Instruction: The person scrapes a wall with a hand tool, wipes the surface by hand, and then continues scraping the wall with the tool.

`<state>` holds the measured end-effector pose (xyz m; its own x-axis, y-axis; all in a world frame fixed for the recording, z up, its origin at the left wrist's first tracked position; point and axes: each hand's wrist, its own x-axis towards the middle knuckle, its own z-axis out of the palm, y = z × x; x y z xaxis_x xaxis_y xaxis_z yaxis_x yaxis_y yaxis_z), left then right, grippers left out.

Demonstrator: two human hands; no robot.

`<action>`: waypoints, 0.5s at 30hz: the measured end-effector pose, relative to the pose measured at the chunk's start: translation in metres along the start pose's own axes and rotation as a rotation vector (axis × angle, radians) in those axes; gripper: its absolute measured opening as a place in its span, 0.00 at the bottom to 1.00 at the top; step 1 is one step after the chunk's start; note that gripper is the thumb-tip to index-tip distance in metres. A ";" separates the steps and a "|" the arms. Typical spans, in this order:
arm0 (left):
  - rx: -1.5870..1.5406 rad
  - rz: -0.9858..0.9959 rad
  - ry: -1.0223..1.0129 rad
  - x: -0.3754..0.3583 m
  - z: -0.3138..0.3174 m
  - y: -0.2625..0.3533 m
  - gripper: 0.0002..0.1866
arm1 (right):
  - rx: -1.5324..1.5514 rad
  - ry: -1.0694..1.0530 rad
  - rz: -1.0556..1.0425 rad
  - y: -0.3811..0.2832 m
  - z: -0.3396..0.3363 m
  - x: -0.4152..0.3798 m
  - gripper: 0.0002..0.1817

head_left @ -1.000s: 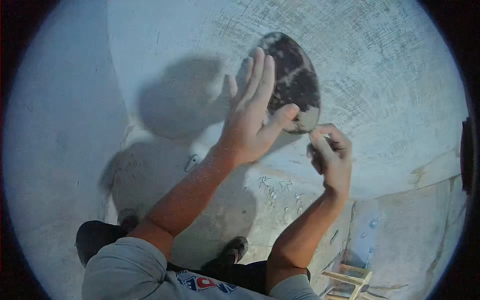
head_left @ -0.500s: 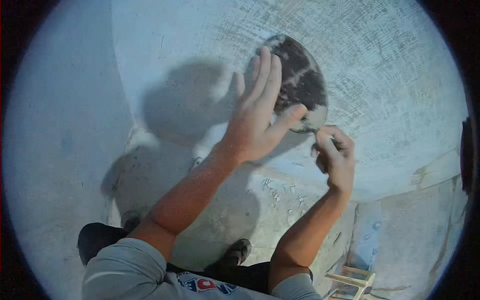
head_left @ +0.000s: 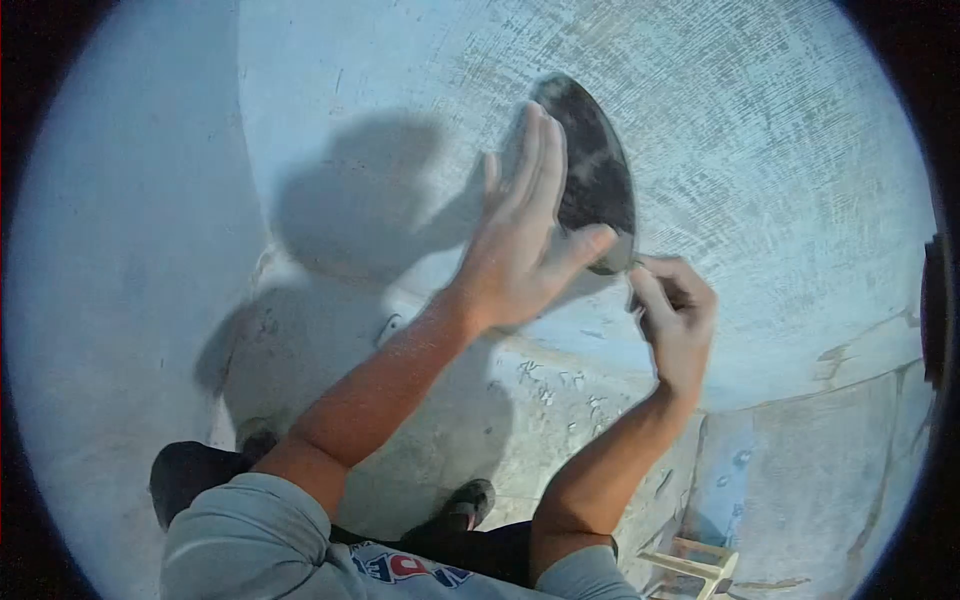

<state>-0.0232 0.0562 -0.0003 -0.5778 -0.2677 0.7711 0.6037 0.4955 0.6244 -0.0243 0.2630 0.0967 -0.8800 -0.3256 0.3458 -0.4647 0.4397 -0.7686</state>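
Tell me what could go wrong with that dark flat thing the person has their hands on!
The dark, flat oval disc might slip: the bare left hand lies open along it, not wrapped around it, and the right hand has just a fingertip grip at its lower edge. If it fell, it could perhaps hit the dark shoe below. Its rim might also scrape those bare fingers.
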 end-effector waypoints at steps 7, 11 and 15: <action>0.015 0.060 -0.028 0.006 0.004 0.005 0.58 | 0.037 0.040 0.134 0.001 -0.011 -0.003 0.09; -0.020 0.067 0.066 0.013 -0.018 -0.003 0.59 | 0.094 0.012 0.045 -0.002 0.030 0.001 0.08; 0.057 0.050 -0.057 0.013 -0.010 0.006 0.61 | 0.052 0.035 0.056 0.005 0.003 0.000 0.06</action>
<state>-0.0216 0.0475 0.0142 -0.5790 -0.1943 0.7918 0.6014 0.5540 0.5757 -0.0263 0.2625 0.0915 -0.9078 -0.2717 0.3195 -0.4097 0.4119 -0.8139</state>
